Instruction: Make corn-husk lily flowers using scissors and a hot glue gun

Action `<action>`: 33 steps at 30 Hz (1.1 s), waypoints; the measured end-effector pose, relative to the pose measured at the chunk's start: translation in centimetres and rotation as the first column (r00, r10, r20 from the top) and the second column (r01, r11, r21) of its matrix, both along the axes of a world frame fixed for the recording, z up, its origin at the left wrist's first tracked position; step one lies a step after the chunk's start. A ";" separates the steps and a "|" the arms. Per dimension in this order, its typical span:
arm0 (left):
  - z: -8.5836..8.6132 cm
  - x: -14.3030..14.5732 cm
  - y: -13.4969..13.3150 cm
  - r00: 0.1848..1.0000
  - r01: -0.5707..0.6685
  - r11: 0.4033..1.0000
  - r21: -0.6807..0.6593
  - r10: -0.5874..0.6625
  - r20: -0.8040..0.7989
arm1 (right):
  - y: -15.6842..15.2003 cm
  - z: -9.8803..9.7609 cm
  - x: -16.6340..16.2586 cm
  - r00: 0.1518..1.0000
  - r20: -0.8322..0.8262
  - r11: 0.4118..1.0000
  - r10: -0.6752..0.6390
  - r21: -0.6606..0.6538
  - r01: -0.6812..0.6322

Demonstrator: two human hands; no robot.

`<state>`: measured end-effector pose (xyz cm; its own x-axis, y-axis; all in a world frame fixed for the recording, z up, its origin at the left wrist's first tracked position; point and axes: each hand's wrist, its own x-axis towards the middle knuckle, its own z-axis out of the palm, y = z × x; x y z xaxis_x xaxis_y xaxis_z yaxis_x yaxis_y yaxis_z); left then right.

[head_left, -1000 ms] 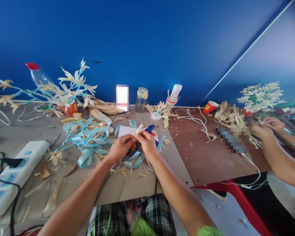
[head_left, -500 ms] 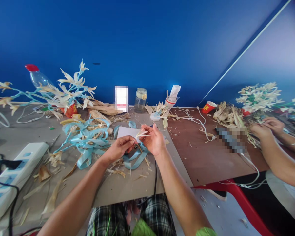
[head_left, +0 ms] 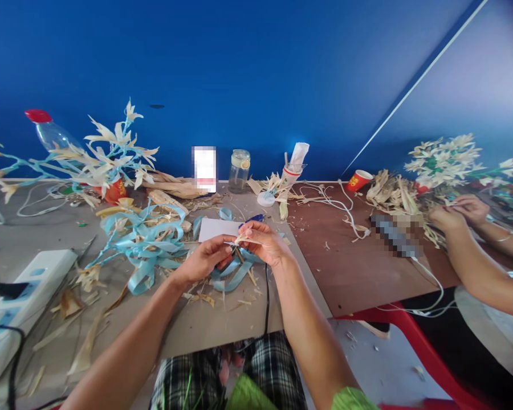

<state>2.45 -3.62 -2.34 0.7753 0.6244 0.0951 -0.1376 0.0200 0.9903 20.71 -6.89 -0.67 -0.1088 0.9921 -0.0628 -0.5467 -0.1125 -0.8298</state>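
Observation:
My left hand [head_left: 209, 257] pinches the base of a small pale flower made of dried husk strips [head_left: 241, 240], its fingers curled. On its other side, my right hand [head_left: 267, 244] has thumb and fingers closed on the flower's petals. Both hands are over the table, close together. Behind them lies a white sheet [head_left: 216, 229], with a dark blue tool [head_left: 255, 218] at its right end, partly hidden. Light blue ribbon [head_left: 142, 278] is heaped to the left of my left hand, and more loops lie beneath my hands among husk scraps.
Husk flowers on blue stems [head_left: 118, 134] stand in a red cup at left. A power strip [head_left: 38, 302] lies front left. A glass jar [head_left: 239, 173] and a cup with tissue [head_left: 291, 175] stand at the back. At right, a co-worker's hands [head_left: 457, 213] work near corn husks [head_left: 391, 191].
My right hand's fingers, spread half a second ago, have closed on the flower's petals. My left hand keeps its pinch. The view has shifted slightly to the right.

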 end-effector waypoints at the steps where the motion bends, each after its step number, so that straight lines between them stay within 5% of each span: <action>1: 0.0 0.0 0.0 1.000 -0.002 1.000 0.000 0.002 -0.007 | 0.0 0.0 0.1 1.000 0.007 1.000 -0.011 -0.024 0.011; 9: 0.5 0.1 -0.2 0.995 0.014 0.999 -0.042 -0.019 -0.101 | 0.0 0.2 0.7 0.996 0.090 0.994 0.016 -0.107 -0.007; 22: -0.2 -0.4 0.0 1.000 -0.010 0.996 -0.086 0.009 -0.014 | -0.6 0.6 1.2 0.982 0.140 0.992 0.129 -0.033 -0.126; 33: 0.3 -0.3 -0.2 0.999 -0.047 0.999 -0.027 0.046 -0.020 | -0.4 0.7 0.5 0.974 0.225 0.997 -0.040 0.078 0.023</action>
<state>2.18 -3.78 -2.06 0.7469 0.6620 0.0630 -0.1198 0.0409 0.9920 21.20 -7.34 0.00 -0.0688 0.9976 -0.0083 -0.3464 -0.0317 -0.9375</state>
